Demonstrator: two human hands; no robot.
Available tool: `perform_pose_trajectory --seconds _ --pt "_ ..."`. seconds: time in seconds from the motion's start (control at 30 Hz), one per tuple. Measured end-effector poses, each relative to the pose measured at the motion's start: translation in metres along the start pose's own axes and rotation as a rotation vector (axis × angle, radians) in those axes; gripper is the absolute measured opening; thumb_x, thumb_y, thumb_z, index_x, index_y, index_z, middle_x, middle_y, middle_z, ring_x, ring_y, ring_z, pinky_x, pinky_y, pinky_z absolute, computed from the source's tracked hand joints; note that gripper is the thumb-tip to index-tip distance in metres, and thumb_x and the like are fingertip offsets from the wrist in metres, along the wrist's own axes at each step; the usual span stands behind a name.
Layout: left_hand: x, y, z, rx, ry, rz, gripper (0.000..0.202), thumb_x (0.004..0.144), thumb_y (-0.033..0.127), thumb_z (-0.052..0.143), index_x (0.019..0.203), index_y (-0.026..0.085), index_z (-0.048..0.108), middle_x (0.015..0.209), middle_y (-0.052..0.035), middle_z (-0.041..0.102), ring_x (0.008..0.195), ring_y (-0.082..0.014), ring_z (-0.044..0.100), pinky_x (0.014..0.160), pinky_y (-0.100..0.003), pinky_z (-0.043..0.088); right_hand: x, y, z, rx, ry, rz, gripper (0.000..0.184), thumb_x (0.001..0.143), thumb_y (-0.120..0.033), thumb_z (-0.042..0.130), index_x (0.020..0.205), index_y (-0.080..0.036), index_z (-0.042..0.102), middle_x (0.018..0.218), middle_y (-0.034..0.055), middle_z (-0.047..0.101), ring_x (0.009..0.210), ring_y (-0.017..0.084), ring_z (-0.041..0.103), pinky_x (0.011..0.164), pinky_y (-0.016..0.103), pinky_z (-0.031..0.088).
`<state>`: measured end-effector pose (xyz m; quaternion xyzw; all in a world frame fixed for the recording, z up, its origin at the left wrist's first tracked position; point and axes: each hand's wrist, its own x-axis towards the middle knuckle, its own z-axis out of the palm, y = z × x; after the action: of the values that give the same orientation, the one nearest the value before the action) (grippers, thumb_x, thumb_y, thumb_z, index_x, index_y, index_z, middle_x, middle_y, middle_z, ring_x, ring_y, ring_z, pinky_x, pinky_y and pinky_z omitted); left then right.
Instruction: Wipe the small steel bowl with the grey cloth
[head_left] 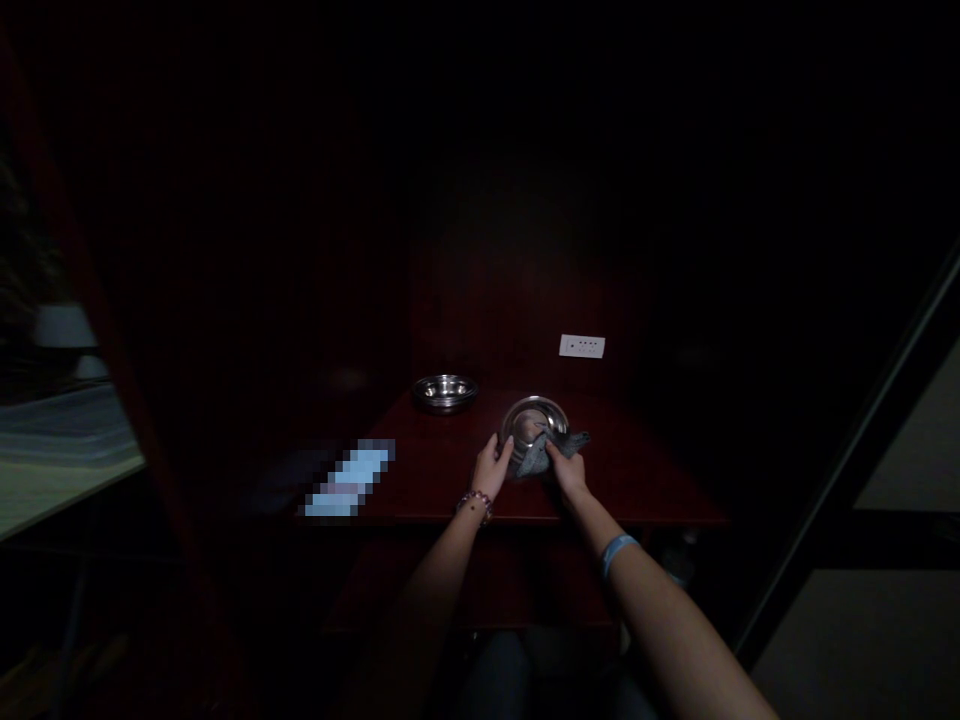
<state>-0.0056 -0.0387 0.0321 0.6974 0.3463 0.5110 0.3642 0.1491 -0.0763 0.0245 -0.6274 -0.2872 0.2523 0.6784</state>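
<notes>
A shiny metal bowl point(516, 418) is tilted toward me above the front of the dark red desk point(435, 480). My left hand point(491, 470) grips its left rim, thumb on the near side and fingers behind. A grey cloth point(534, 460) lies bunched against the bowl's lower right inside. My right hand point(568, 470) is closed on that cloth and presses it to the bowl; some fingertips are hidden. Farther back on the left, more metal bowls point(445, 395) sit upright, seemingly stacked.
A white power socket point(582, 346) is on the back panel. At the desk's left front lies a bright pixelated patch point(349, 480). Clear plastic containers point(67, 425) rest on a pale surface at far left. Dark panels rise on both sides.
</notes>
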Motion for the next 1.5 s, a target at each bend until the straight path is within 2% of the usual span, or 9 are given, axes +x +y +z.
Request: perform_pose_trajectory --seconds 0.2,0.37,0.57,0.83,1.03,1.17,1.33,1.5 --pt "-0.004 0.003 -0.001 0.21 -0.124 -0.059 0.046 0.077 0.06 0.052 0.094 0.019 0.064 0.064 -0.0002 0.063 0.059 -0.0147 0.057 0.059 -0.023 0.04 0.001 -0.001 -0.005 -0.001 0.036 0.012 0.034 0.069 -0.033 0.068 0.097 -0.013 0.07 0.083 0.0075 0.073 0.09 0.023 0.068 0.072 0.025 0.054" --pt "-0.006 0.006 -0.002 0.332 -0.187 -0.046 0.045 0.08 0.06 0.046 0.08 0.02 0.066 0.07 -0.0042 0.066 0.063 -0.0166 0.059 0.06 -0.025 0.038 -0.006 -0.007 -0.005 0.002 0.024 0.021 0.036 0.069 -0.033 0.068 0.098 -0.011 0.069 0.083 0.0081 0.072 0.09 0.023 0.068 0.07 0.026 0.055" --pt "-0.004 0.007 -0.001 0.31 -0.188 -0.072 0.041 0.083 0.056 0.046 0.084 0.02 0.066 0.073 -0.0058 0.068 0.068 -0.0191 0.062 0.064 -0.026 0.04 -0.014 -0.013 -0.004 0.018 0.007 0.05 0.034 0.069 -0.033 0.068 0.095 -0.012 0.07 0.083 0.0087 0.072 0.084 0.024 0.068 0.063 0.025 0.055" --pt "-0.002 0.003 -0.002 0.267 -0.106 -0.114 0.033 0.085 0.049 0.045 0.089 0.022 0.064 0.079 -0.0048 0.07 0.074 -0.0183 0.064 0.067 -0.025 0.042 -0.016 -0.013 0.005 0.126 -0.072 0.102 0.035 0.07 -0.034 0.068 0.097 -0.011 0.067 0.092 0.0094 0.071 0.079 0.022 0.069 0.055 0.025 0.055" --pt "0.001 -0.003 -0.002 0.194 -0.059 -0.075 0.039 0.087 0.052 0.04 0.092 0.021 0.064 0.076 -0.004 0.069 0.068 -0.0165 0.063 0.063 -0.024 0.043 -0.014 -0.012 0.006 0.116 -0.084 0.105 0.038 0.069 -0.035 0.068 0.097 -0.009 0.066 0.094 0.0124 0.07 0.075 0.023 0.069 0.053 0.028 0.056" --pt "0.001 -0.006 -0.002 0.141 0.003 -0.045 0.043 0.088 0.053 0.037 0.095 0.021 0.064 0.076 -0.0043 0.069 0.068 -0.0161 0.062 0.063 -0.024 0.043 -0.013 -0.012 0.006 0.093 -0.1 0.106 0.039 0.069 -0.036 0.069 0.097 -0.009 0.066 0.092 0.0112 0.071 0.071 0.021 0.068 0.051 0.025 0.055" --pt "-0.001 -0.001 -0.003 0.08 0.092 -0.028 0.045 0.088 0.054 0.037 0.101 0.02 0.064 0.083 -0.0054 0.07 0.075 -0.0169 0.063 0.066 -0.024 0.044 -0.012 -0.011 0.008 0.098 -0.121 0.104 0.036 0.069 -0.033 0.069 0.097 -0.01 0.067 0.088 0.0098 0.071 0.069 0.02 0.068 0.049 0.024 0.054" --pt "-0.003 0.007 -0.004 0.023 0.144 -0.021 0.045 0.087 0.052 0.042 0.107 0.017 0.063 0.082 -0.0058 0.07 0.073 -0.0172 0.062 0.066 -0.026 0.046 -0.01 -0.008 0.009 0.083 -0.098 0.113 0.036 0.07 -0.031 0.069 0.099 -0.009 0.067 0.087 0.0096 0.072 0.069 0.02 0.068 0.049 0.023 0.054"
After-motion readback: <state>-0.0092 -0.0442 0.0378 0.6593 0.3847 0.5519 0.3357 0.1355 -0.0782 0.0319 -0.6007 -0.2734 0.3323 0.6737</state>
